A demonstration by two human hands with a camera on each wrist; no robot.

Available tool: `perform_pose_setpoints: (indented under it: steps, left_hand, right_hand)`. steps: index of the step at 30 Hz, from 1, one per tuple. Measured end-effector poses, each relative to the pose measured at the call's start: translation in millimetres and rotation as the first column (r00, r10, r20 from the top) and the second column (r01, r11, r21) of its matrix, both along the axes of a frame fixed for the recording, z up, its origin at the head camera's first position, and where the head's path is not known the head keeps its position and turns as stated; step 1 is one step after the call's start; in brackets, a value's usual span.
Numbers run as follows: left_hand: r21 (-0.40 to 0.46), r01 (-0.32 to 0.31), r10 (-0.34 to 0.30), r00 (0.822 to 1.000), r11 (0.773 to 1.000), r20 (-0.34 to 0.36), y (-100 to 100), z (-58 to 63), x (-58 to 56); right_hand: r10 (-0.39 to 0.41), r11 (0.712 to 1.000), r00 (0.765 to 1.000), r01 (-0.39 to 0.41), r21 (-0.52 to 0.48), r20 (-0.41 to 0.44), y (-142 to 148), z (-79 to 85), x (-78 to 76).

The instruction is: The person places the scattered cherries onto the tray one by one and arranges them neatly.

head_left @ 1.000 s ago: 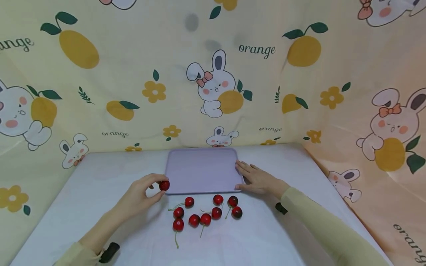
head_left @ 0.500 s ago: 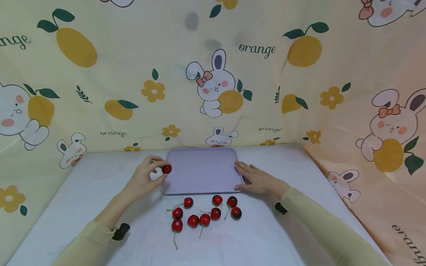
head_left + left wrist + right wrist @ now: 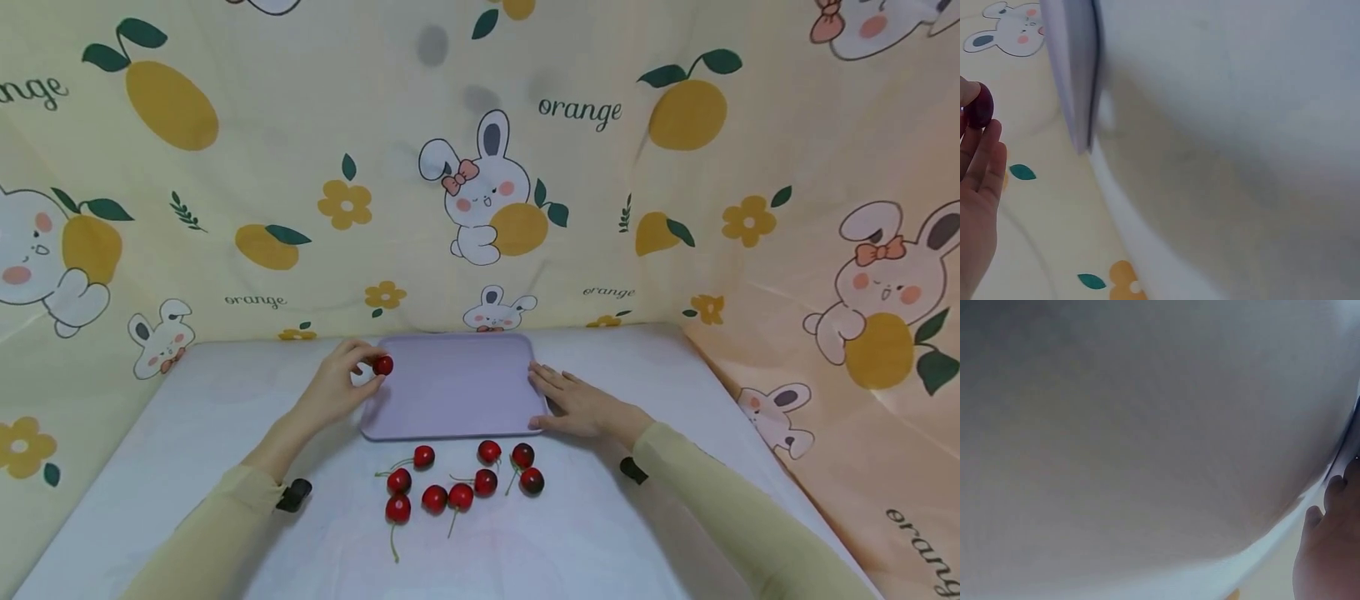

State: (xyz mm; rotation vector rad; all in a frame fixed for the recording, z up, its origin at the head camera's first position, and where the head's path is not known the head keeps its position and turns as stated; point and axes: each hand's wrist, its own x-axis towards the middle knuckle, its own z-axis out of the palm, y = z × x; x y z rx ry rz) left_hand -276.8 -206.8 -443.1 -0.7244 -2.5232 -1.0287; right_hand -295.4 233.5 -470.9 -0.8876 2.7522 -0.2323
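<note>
Between thumb and fingertips my left hand [image 3: 335, 385] pinches a dark red cherry [image 3: 383, 365] above the far left part of a pale purple tray [image 3: 453, 392]. The left wrist view also shows the cherry [image 3: 980, 106] in the fingers, with the tray's edge [image 3: 1075, 75] to its right. My right hand [image 3: 581, 404] rests at the tray's right edge, its fingers fairly straight and touching the rim. Several cherries [image 3: 461, 497], most with green stems showing, lie on the white cloth just in front of the tray. Only part of the right hand [image 3: 1335, 550] enters the right wrist view.
A white cloth [image 3: 600, 533] covers the table. Behind it hangs a cream curtain [image 3: 420, 83] printed with rabbits and oranges, which also runs down the right side. Each wrist carries a small black device [image 3: 294, 495].
The left hand has carried the cherry from the tray's near left corner away from me, over its far left part. The tray's left side has shifted slightly left. The right hand stays put.
</note>
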Motion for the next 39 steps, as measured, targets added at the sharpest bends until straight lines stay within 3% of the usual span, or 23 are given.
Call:
perform_pose_setpoints:
  steps: [14, 20, 30, 39]
  left_hand:
    - [-0.051, -0.041, 0.048, 0.989, 0.998, 0.137, -5.1, -16.0, -34.6]
    - [-0.045, -0.042, 0.048, 0.987, 0.998, 0.153, -7.9, -22.2, -46.4]
    - [-0.069, -0.068, 0.082, 0.968, 0.995, 0.237, -9.5, -26.0, -54.9]
    - [-0.129, -0.04, 0.071, 0.967, 0.991, 0.244, -6.8, -29.0, -64.0]
  right_hand:
    - [0.009, 1.0, 1.0, -0.009, 0.008, 0.002, 0.6, 4.8, 0.9]
    - [0.007, 1.0, 1.0, -0.007, 0.019, 0.005, -0.2, 4.7, 1.4]
    - [0.029, 0.999, 1.0, -0.029, 0.022, -0.01, -0.5, 2.1, 0.7]
    - [0.021, 1.0, 1.0, -0.021, 0.021, -0.004, -1.1, 5.8, 1.5]
